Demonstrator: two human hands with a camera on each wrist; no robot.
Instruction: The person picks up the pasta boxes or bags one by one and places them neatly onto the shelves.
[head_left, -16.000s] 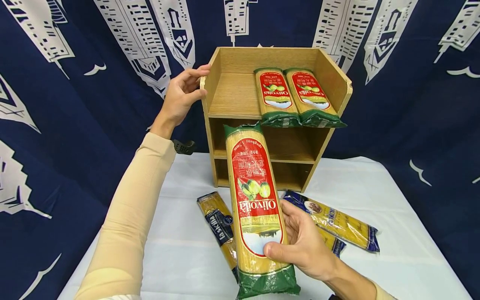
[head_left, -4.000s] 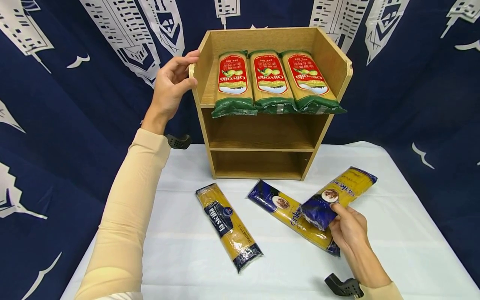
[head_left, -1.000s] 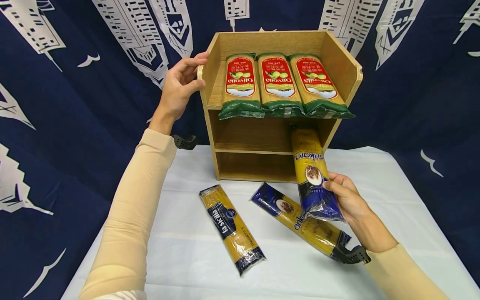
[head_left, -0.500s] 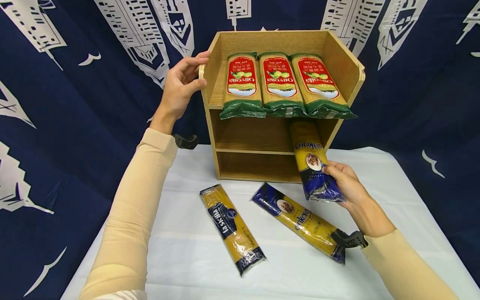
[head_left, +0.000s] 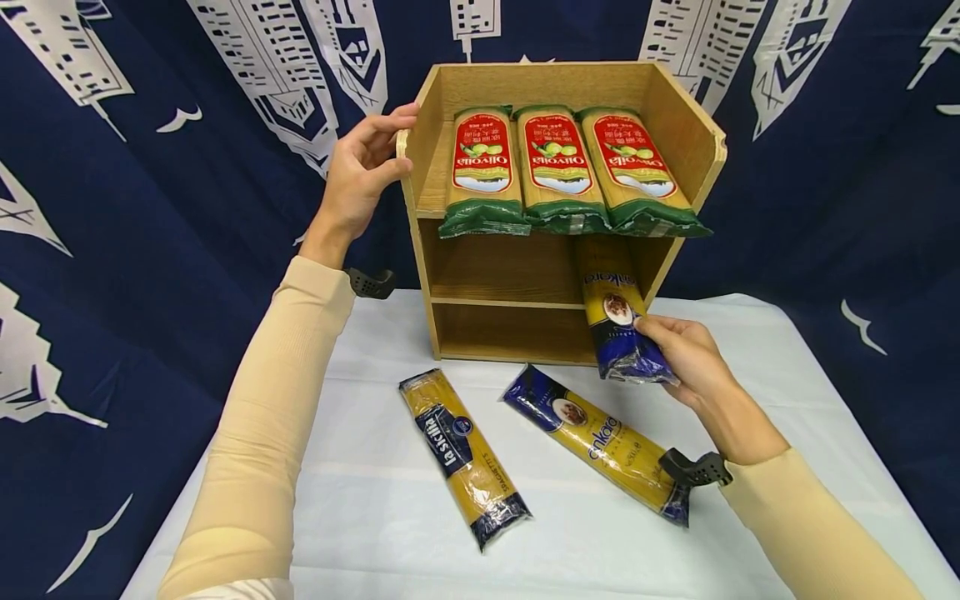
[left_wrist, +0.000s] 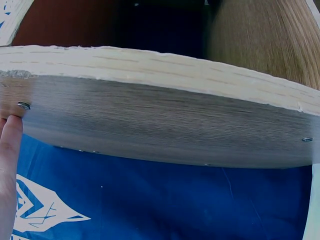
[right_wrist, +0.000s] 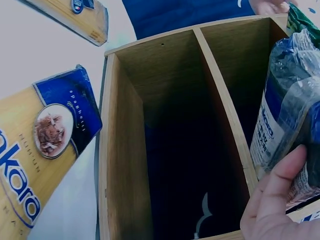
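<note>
A small wooden shelf unit (head_left: 495,302) stands at the back of the table. My left hand (head_left: 363,179) holds its left side panel near the upper front corner; in the left wrist view, a finger (left_wrist: 7,155) touches the panel's outer face (left_wrist: 150,115). My right hand (head_left: 686,358) grips the blue end of an Ankara spaghetti pack (head_left: 617,312), thumb on top. The pack's far end is inside the middle compartment at the right, shaded under the top shelf. In the right wrist view, fingers (right_wrist: 280,187) lie against the crinkled wrapper (right_wrist: 285,115).
Three Olivoila spaghetti packs (head_left: 558,162) lie side by side on the top shelf, green ends overhanging its front. On the white tablecloth (head_left: 360,517) lie another Ankara pack (head_left: 600,442), under the right wrist strap, and a La Sicilia spaghetti pack (head_left: 465,458). A patterned blue curtain (head_left: 150,275) hangs behind.
A third Olivoila pack has come onto the top shelf. My right hand has lifted an Ankara pack off the table and slid it deeper into the middle compartment. The left hand keeps its place.
</note>
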